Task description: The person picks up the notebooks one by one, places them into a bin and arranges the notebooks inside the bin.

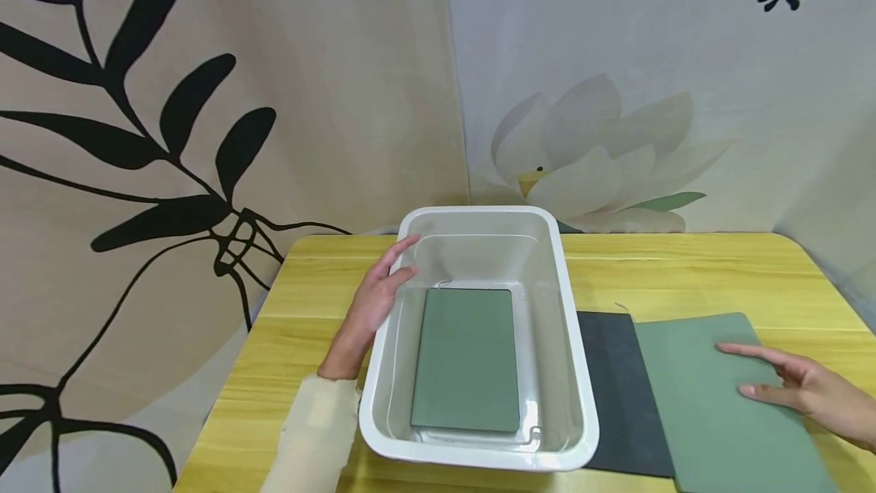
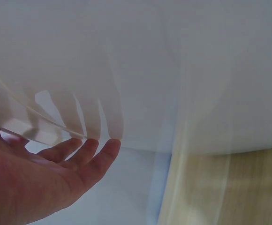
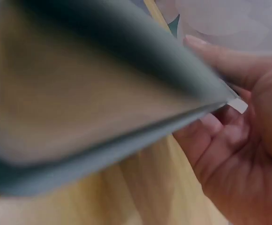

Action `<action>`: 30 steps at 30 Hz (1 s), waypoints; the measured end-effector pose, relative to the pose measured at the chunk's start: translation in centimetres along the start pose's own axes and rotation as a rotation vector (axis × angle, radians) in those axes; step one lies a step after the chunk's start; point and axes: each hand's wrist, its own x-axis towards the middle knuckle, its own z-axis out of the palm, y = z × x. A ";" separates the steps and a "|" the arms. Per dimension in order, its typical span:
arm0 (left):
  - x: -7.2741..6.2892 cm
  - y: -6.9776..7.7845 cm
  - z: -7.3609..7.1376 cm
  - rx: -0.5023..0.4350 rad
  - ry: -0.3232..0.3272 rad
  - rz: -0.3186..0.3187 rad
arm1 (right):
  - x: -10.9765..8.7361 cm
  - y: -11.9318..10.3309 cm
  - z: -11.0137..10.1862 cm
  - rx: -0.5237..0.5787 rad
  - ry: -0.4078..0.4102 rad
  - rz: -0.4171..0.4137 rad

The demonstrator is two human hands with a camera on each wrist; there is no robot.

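Green folder, toward the right edge of the worktop, pinched in my right hand; my left hand grips the white bin. I judge a level, even pinch best against bending.

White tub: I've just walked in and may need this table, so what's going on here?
A person is using both hands. The left grip has the left side of the white tub, thumb inside the rim. A smaller green item lies flat inside the tub. To the right, the right grip holds the larger green item, which is outside the tub. A dark flat item lies between that and the tub.
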 end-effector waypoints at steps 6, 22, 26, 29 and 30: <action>0.0 0.1 -0.1 -0.003 0.001 0.005 | 0.2 -0.5 -0.5 0.002 0.001 -0.005; 0.0 0.0 -0.1 0.024 0.009 0.002 | 0.0 -1.3 -0.8 0.070 0.135 -0.078; 0.1 -0.1 -0.1 0.026 0.004 -0.002 | -0.2 -1.8 -0.7 0.021 0.188 -0.137; 0.1 -0.1 -0.2 0.025 0.004 -0.007 | -0.2 -2.3 -1.0 -0.045 0.222 -0.145; 0.1 -0.1 -0.1 0.030 0.009 -0.005 | -0.1 -2.5 -1.1 -0.066 0.235 -0.149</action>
